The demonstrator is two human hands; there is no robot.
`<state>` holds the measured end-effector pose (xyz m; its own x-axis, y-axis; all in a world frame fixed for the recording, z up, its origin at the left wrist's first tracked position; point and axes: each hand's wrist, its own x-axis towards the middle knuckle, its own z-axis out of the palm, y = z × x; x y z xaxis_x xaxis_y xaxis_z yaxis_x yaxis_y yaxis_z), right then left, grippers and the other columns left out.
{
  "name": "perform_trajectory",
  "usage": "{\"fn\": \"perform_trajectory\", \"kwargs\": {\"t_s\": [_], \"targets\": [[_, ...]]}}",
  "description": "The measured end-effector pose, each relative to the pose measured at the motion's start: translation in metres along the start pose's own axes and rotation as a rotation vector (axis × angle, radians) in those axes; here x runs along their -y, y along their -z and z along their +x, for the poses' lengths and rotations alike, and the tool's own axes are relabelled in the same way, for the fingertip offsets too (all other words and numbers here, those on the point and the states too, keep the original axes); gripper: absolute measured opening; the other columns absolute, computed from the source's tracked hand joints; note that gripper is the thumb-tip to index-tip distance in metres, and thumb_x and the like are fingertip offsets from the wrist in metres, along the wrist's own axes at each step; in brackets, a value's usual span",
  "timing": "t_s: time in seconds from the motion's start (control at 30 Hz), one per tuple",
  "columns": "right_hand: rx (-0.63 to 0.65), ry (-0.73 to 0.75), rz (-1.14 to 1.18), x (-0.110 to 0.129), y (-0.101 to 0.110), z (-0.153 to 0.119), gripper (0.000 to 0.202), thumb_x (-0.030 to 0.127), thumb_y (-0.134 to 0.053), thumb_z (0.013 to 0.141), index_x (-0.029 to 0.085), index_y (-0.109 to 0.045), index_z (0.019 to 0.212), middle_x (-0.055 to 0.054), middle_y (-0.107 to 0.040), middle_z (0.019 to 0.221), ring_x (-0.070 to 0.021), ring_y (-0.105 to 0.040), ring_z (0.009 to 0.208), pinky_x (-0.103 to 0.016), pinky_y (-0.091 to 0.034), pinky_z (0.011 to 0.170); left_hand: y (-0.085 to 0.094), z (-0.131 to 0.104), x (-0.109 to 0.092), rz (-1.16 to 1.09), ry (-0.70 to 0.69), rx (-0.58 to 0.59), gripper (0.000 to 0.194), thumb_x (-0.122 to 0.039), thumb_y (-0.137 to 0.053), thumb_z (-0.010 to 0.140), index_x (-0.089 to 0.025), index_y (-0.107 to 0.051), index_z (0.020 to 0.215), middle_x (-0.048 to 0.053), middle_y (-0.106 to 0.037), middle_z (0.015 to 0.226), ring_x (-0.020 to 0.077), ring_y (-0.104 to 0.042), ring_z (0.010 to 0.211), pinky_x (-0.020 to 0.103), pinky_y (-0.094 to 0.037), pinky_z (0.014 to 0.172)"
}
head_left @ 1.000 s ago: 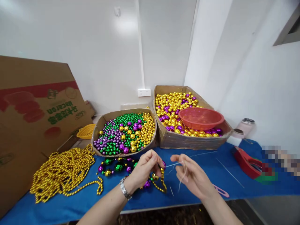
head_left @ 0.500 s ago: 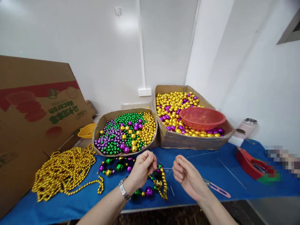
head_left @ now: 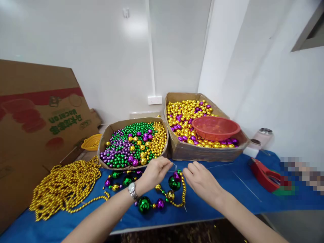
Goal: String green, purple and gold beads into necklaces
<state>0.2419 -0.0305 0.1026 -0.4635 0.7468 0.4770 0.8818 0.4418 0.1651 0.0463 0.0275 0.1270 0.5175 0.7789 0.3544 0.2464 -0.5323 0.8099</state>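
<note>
Left hand (head_left: 156,173) and right hand (head_left: 201,180) apart, close together above blue tablecloth (head_left: 227,175). Fingertips of each pinched on fine white thread (head_left: 176,167), a short length showing in the gap. Garland of green, purple and gold beads (head_left: 174,183) lies below and between the hands. Silver wristwatch (head_left: 132,190) on left wrist. Gold bead strands (head_left: 68,184) heaped farther left, beside cardboard carton (head_left: 37,81).

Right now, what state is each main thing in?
Left hand: pinched closed
Right hand: pinched closed
Thread: held between both hands
Multicoloured strand: looped, partly hidden
Gold strands: heaped in loops
Smaller box: open, filled with beads
Larger box: open, bead-filled
Red basin: resting on beads
Yellow basket: holding gold beads
</note>
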Motion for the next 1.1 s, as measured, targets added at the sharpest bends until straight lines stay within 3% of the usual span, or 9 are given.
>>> {"fn": "perform_trajectory", "kwargs": {"t_s": [0.13,0.23,0.3,0.4,0.53,0.63,0.83,0.97,1.1], "targets": [[-0.006,0.059,-0.032,-0.009,0.005,0.009,0.020,0.006,-0.048,0.082,0.019,-0.051,0.067,-0.004,-0.049,0.069,-0.0190,-0.042,0.068,-0.031,-0.029,0.059,0.005,0.002,0.002,0.128,-0.012,0.187,0.026,-0.034,-0.058,0.081,-0.019,-0.065,0.061,0.001,-0.058,0.056,0.0136,-0.049,0.053,0.024,-0.033,0.054],[-0.006,0.074,-0.022,-0.016,0.011,0.013,0.021,0.009,-0.045,0.085,0.019,-0.051,0.067,-0.003,-0.048,0.070,-0.0175,-0.041,0.066,-0.030,-0.031,0.059,0.007,0.002,0.002,-0.101,0.146,0.263,0.031,-0.040,-0.055,0.083,-0.017,-0.063,0.063,-0.001,-0.053,0.054,0.0111,-0.045,0.050,0.022,-0.031,0.050],[-0.004,0.087,-0.007,-0.019,0.017,0.015,0.021,0.010,-0.044,0.086,0.018,-0.052,0.068,-0.003,-0.049,0.071,-0.0164,-0.042,0.067,-0.029,-0.033,0.061,0.005,0.002,0.001,-0.365,0.239,0.214,0.031,-0.042,-0.056,0.082,-0.016,-0.061,0.066,-0.001,-0.051,0.057,0.0093,-0.042,0.051,0.021,-0.031,0.050],[-0.012,0.102,0.010,-0.022,0.026,0.023,0.022,0.012,-0.042,0.089,0.017,-0.054,0.070,-0.003,-0.049,0.071,-0.0157,-0.043,0.067,-0.027,-0.036,0.062,0.000,0.005,-0.008,-0.730,0.262,0.106,0.026,-0.039,-0.061,0.079,-0.015,-0.060,0.070,-0.002,-0.052,0.063,0.0057,-0.032,0.048,0.021,-0.027,0.048],[-0.038,0.123,0.017,-0.028,0.043,0.044,0.025,0.014,-0.036,0.092,0.016,-0.055,0.076,-0.004,-0.051,0.073,-0.0150,-0.045,0.069,-0.027,-0.039,0.064,0.001,0.019,-0.030,-0.935,0.192,0.024,0.022,-0.037,-0.063,0.078,-0.016,-0.058,0.070,0.003,-0.062,0.083,0.0029,-0.019,0.044,0.022,-0.020,0.042],[-0.067,0.142,-0.023,-0.036,0.064,0.068,0.024,0.014,-0.036,0.091,0.015,-0.056,0.078,-0.004,-0.052,0.072,-0.0151,-0.046,0.068,-0.027,-0.040,0.063,0.016,0.038,-0.052,-0.921,0.116,0.010,0.024,-0.036,-0.062,0.078,-0.017,-0.054,0.067,0.005,-0.066,0.093,0.0027,-0.015,0.043,0.023,-0.018,0.040],[-0.131,0.175,-0.139,-0.053,0.127,0.124,0.025,0.014,-0.040,0.089,0.010,-0.059,0.073,-0.005,-0.055,0.073,-0.0145,-0.050,0.072,-0.029,-0.041,0.065,0.068,0.078,-0.107,-0.784,-0.091,0.078,0.019,-0.025,-0.056,0.084,-0.013,-0.054,0.069,0.000,-0.061,0.075,-0.0014,-0.022,0.041,0.015,-0.019,0.041],[-0.243,0.191,-0.211,-0.059,0.164,0.153,0.046,0.024,-0.025,0.090,0.003,-0.057,0.063,-0.001,-0.057,0.076,-0.0142,-0.057,0.087,-0.022,-0.035,0.058,0.095,0.093,-0.151,-0.531,-0.067,-0.081,0.028,-0.027,-0.043,0.090,-0.010,-0.056,0.072,-0.002,-0.057,0.071,-0.0049,-0.035,0.038,0.011,-0.022,0.046],[-0.298,0.190,-0.118,-0.057,0.193,0.170,0.062,0.029,-0.002,0.077,-0.003,-0.050,0.054,0.002,-0.058,0.078,-0.0162,-0.054,0.099,-0.016,-0.021,0.047,0.111,0.094,-0.183,-0.425,-0.024,-0.198,0.044,-0.027,-0.023,0.094,-0.007,-0.056,0.074,-0.003,-0.053,0.070,-0.0055,-0.044,0.041,0.012,-0.022,0.053]]}}
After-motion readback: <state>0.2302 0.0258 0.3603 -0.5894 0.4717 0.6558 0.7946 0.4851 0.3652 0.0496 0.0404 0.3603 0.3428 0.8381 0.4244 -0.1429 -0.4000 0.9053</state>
